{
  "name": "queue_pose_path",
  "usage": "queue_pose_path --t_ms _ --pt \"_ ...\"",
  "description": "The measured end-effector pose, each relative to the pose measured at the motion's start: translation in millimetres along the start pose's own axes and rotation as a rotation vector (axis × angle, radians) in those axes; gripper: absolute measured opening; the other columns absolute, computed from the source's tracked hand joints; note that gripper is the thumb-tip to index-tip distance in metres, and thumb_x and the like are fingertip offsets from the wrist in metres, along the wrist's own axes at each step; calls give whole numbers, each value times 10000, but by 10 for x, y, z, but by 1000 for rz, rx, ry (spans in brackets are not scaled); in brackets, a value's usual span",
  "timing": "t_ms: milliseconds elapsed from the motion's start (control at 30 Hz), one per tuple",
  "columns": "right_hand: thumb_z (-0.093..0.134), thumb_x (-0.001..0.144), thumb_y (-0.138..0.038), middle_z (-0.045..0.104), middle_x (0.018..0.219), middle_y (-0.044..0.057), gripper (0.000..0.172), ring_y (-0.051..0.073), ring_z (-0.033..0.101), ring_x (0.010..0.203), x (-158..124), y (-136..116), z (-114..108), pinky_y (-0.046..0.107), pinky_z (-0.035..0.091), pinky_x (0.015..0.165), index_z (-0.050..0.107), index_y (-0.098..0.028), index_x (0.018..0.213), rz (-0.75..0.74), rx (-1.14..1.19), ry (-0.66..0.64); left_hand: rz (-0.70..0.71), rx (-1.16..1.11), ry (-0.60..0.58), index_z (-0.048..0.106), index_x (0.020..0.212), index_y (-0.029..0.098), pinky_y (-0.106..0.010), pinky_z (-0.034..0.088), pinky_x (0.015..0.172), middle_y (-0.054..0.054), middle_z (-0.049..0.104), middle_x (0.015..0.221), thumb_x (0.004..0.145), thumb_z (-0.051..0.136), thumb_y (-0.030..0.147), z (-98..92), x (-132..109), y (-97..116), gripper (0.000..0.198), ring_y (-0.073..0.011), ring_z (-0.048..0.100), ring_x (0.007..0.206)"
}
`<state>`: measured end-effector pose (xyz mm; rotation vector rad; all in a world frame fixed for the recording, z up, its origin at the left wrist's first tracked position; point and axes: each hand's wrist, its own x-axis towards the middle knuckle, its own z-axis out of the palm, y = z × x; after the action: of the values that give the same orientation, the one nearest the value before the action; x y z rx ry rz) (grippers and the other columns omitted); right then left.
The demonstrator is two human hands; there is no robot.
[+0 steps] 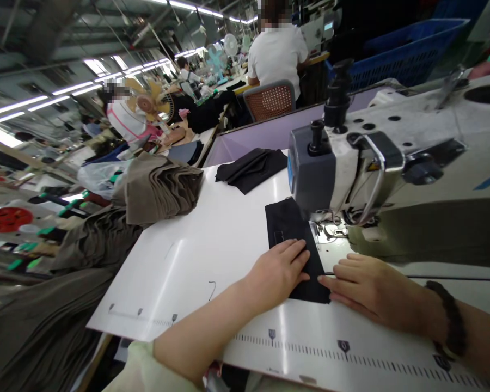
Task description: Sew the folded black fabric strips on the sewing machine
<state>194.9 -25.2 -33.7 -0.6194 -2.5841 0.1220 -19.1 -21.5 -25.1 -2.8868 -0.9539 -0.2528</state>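
Left hand (278, 270) flat, fingers together, pressing the black cloth (291, 239) by the machine (351, 163) near the table's (212, 239) front edge; right hand (369, 288) pins its edge, fingers loosely spread. Looks soft, light, slippery: hold it flat.

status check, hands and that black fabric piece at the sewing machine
Left hand flat on black fabric piece. Right hand fingertips at its right edge. Fabric runs under sewing machine head. Nothing in the way.

The left hand (276, 272) comes from a bare forearm with a pale yellowish sleeve (136, 370) pushed up near the elbow. The right hand (367, 288) wears a dark beaded bracelet (449, 321) at the wrist.
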Motion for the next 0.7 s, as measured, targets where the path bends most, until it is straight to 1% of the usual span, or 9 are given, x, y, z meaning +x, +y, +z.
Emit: queue_pose_path --t_ms 133,233,333,533,700 --pt "307 956 -254 523 640 19 349 143 460 589 -31 64 13 294 323 582 633 -152 888 26 -50 16 -33 -19 32 562 1135 18 -315 389 1036 -154 569 1212 907 451 365 128 140 -62 431 -225 499 1168" --pt "335 952 -271 521 642 20 325 141 471 584 -42 158 36 288 318 559 630 -140 920 73 -115 15 -85 -62 8 543 1147 0 -334 388 1034 -178 548 1230 891 479 381 139 263 -108 463 -254 494 1170" --pt "339 953 -288 527 654 19 325 136 491 579 -40 209 63 287 338 567 623 -131 961 105 -174 11 -109 -123 -26 532 1141 10 -350 386 1035 -183 525 1252 892 483 361 127 341 -159 433 -257 477 1185" --pt "330 955 -286 527 654 15 324 133 515 581 -42 204 74 282 364 572 615 -133 985 135 -201 16 -108 -215 16 515 1132 11 -367 376 1040 -184 516 1247 892 484 343 156 370 -220 411 -261 452 1199" --pt "312 958 -286 544 663 23 340 137 529 588 -34 199 79 279 377 567 616 -134 975 156 -213 21 -98 -254 16 523 1118 18 -371 382 1032 -173 533 1205 889 488 335 166 391 -253 392 -266 464 1174"
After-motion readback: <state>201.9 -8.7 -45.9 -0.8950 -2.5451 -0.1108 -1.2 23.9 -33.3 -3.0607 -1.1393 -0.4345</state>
